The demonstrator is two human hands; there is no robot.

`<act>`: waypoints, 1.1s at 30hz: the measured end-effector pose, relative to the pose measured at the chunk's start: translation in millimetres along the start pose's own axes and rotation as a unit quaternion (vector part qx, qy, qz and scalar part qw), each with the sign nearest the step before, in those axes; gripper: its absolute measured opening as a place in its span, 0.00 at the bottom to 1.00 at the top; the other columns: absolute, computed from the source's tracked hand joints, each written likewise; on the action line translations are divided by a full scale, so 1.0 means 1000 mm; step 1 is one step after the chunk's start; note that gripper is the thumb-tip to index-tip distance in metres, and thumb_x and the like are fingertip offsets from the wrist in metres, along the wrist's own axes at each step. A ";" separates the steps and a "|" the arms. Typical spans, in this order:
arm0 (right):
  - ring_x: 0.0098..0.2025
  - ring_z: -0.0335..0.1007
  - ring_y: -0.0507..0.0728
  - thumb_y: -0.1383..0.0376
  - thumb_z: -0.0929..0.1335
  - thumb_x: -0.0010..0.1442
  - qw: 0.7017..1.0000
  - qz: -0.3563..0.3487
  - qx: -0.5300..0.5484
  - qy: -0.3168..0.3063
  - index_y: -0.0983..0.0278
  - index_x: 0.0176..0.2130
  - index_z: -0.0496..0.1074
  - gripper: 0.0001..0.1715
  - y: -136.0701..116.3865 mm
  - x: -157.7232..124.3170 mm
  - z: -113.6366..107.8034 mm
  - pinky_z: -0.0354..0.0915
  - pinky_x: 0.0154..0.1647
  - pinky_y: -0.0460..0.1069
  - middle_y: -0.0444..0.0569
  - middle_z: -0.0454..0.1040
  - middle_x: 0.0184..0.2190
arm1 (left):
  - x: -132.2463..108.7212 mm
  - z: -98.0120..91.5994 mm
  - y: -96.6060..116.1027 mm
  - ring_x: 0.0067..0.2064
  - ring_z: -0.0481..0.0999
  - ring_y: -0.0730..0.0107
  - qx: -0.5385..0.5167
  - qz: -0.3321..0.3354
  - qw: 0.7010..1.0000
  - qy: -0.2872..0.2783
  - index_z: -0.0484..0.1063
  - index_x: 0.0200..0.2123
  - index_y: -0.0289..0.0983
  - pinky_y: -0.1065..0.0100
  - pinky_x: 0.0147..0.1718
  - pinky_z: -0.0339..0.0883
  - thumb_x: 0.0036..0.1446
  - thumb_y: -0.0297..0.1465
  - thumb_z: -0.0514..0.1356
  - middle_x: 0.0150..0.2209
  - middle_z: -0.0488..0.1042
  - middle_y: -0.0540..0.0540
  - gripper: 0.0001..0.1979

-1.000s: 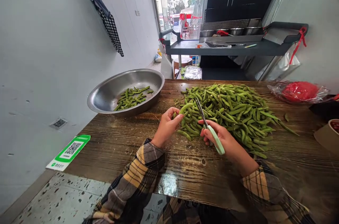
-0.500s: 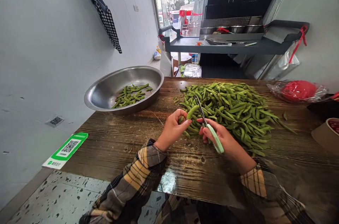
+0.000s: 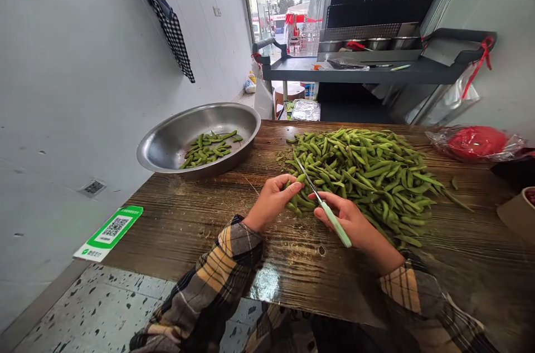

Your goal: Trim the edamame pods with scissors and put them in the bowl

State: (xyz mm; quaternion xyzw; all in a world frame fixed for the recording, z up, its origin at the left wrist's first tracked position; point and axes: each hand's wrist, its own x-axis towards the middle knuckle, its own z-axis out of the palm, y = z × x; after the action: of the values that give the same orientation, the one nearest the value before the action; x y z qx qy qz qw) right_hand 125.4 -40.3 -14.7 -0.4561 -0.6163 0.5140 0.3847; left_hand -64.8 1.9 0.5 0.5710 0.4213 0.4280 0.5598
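A large heap of green soybean pods (image 3: 368, 175) lies on the dark wooden table (image 3: 188, 219). My left hand (image 3: 271, 201) pinches one pod (image 3: 293, 181) at the near left edge of the heap. My right hand (image 3: 349, 218) grips scissors with mint-green handles (image 3: 330, 215); the blades point up-left and meet the held pod's end. To the left a steel basin (image 3: 167, 144) holds several trimmed pods (image 3: 209, 148). Both sleeves are plaid.
A red item in a clear plastic bag (image 3: 476, 142) lies at the table's right back. A brown paper cup (image 3: 520, 214) stands at the right edge. A white wall with a green QR sticker (image 3: 109, 232) runs along the left. A dark counter with steel pots (image 3: 371, 60) stands behind.
My left hand took a pod from the heap's edge and raised it. The scissors swung left, so their blades now reach that pod's end.
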 end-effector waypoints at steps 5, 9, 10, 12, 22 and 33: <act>0.31 0.66 0.56 0.51 0.70 0.56 1.000 0.001 -0.013 -0.006 0.65 0.50 0.74 0.29 0.002 0.000 -0.001 0.61 0.30 0.48 0.47 0.72 0.28 | 0.001 -0.004 0.001 0.22 0.57 0.80 0.017 0.005 1.000 -0.002 0.69 0.26 0.34 0.74 0.21 0.51 0.51 0.41 0.64 0.21 0.63 0.53 0.16; 0.33 0.66 0.56 0.51 0.70 0.55 0.999 -0.005 -0.036 -0.008 0.66 0.51 0.74 0.29 0.004 0.001 0.000 0.62 0.32 0.48 0.47 0.74 0.31 | 0.002 -0.007 0.000 0.22 0.57 0.80 0.024 0.010 1.000 -0.006 0.68 0.24 0.34 0.74 0.22 0.51 0.51 0.40 0.64 0.21 0.62 0.53 0.16; 0.33 0.66 0.56 0.52 0.70 0.55 0.999 -0.006 -0.043 -0.006 0.66 0.51 0.74 0.29 0.004 0.001 0.000 0.62 0.33 0.48 0.48 0.74 0.32 | 0.002 -0.006 0.000 0.22 0.56 0.80 0.021 0.008 1.000 -0.012 0.67 0.24 0.34 0.74 0.22 0.51 0.51 0.40 0.64 0.21 0.61 0.53 0.16; 0.34 0.65 0.55 0.53 0.71 0.55 0.999 -0.007 -0.052 -0.003 0.65 0.52 0.73 0.29 0.004 0.001 0.001 0.62 0.33 0.48 0.48 0.74 0.33 | 0.001 -0.005 0.001 0.22 0.56 0.80 0.022 0.006 0.999 -0.025 0.66 0.24 0.34 0.74 0.22 0.51 0.53 0.41 0.62 0.21 0.61 0.53 0.16; 0.33 0.64 0.54 0.55 0.71 0.54 0.998 -0.003 -0.057 -0.011 0.64 0.53 0.71 0.30 0.001 0.001 0.000 0.62 0.35 0.48 0.46 0.73 0.33 | -0.001 -0.001 -0.001 0.26 0.59 0.77 0.049 0.021 0.996 -0.070 0.67 0.23 0.33 0.73 0.25 0.53 0.54 0.41 0.61 0.24 0.64 0.51 0.17; 0.30 0.59 0.52 0.53 0.69 0.58 0.998 -0.008 -0.051 -0.040 0.67 0.53 0.72 0.28 0.004 0.001 0.000 0.58 0.30 0.47 0.46 0.71 0.31 | 0.002 -0.007 0.000 0.22 0.54 0.80 0.043 -0.009 0.997 -0.067 0.62 0.20 0.35 0.74 0.20 0.46 0.52 0.42 0.63 0.20 0.59 0.53 0.20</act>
State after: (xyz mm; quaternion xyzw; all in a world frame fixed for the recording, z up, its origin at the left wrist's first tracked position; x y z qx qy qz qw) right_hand 125.7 -38.9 -18.6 -0.4493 -0.6602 0.4970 0.3396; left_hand -71.4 5.7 0.5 0.6181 0.4059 0.3650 0.5656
